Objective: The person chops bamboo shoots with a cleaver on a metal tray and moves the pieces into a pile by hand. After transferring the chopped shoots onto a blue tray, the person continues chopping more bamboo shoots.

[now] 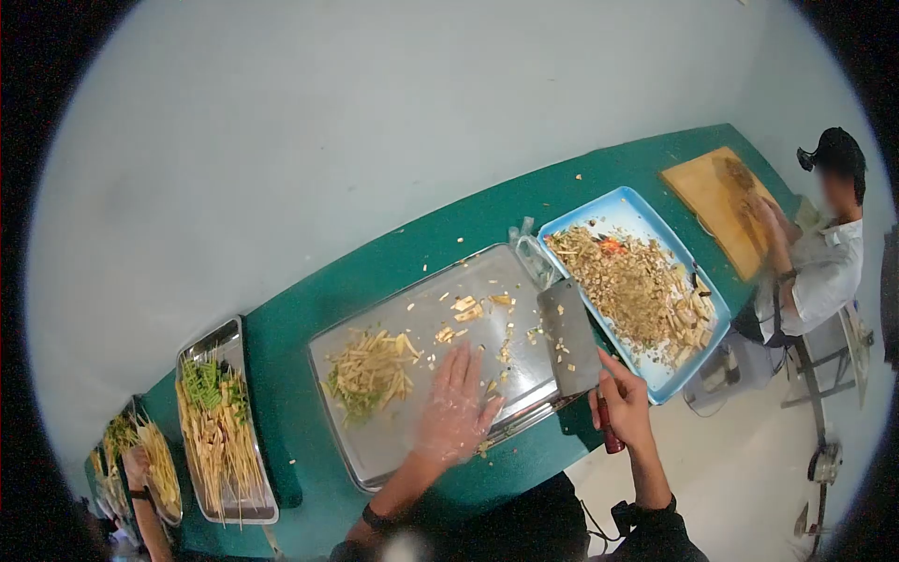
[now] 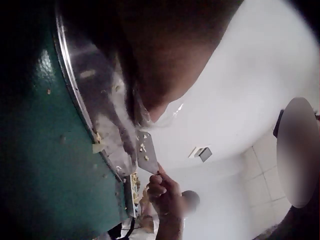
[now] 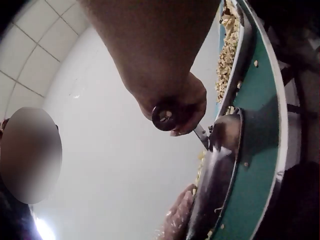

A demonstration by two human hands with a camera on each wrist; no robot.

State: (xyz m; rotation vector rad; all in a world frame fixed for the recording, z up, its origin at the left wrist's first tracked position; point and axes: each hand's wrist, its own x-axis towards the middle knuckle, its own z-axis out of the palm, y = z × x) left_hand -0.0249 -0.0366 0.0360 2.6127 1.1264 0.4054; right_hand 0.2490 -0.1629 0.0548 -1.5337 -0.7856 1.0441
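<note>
In the head view my left hand (image 1: 451, 412), in a clear plastic glove, rests with extended fingers on the steel tray (image 1: 440, 281), beside scattered pale chopped pieces (image 1: 455, 332). My right hand (image 1: 622, 403) grips the dark red handle (image 1: 612, 436) of a wide cleaver (image 1: 569, 339). Its blade, with bits stuck on it, is over the tray's right end. Pale strips with green bits (image 1: 370, 377) lie heaped at the tray's left. In the right wrist view the handle's end (image 3: 165, 116) shows in my fist.
A blue-rimmed tray (image 1: 716, 304) of chopped pieces adjoins the steel tray on the right, with a plastic bag (image 1: 532, 253) between. Beyond, a person (image 1: 824, 253) works at a wooden board (image 1: 702, 187). Trays of skewers (image 1: 223, 440) stand left, where another person's hand (image 1: 137, 466) reaches in.
</note>
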